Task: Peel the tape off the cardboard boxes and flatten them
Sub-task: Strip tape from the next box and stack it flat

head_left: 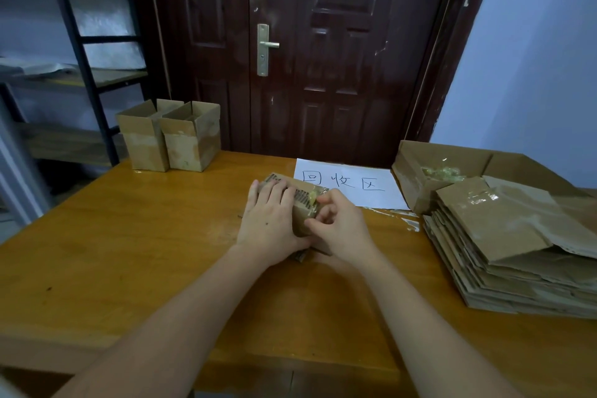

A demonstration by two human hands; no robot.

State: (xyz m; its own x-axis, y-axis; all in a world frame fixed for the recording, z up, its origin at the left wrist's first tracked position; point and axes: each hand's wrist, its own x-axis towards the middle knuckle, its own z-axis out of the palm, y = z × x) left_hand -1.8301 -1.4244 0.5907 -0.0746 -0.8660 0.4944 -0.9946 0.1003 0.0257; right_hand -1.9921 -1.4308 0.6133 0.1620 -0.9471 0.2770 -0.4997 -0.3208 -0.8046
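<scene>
Wooden table (pixel 129 252) bare at near left. Left hand (pixel 269 220) lies flat-fingered on small box (pixel 302 207); right hand (pixel 339 224) pinches its tape (pixel 312 194).

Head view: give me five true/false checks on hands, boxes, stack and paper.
1. The left hand lies with fingers straight on top of the box being worked. True.
2. The right hand hangs idle, away from the box. False: its curled fingers pinch at the tape on the box's right end.
3. Two open-topped boxes stand at the far left of the table. True.
4. The stack of flattened cardboard lies left of the hands. False: it lies to their right.
5. The white sheet of paper with handwritten characters lies beyond the hands, toward the door. True.
</scene>
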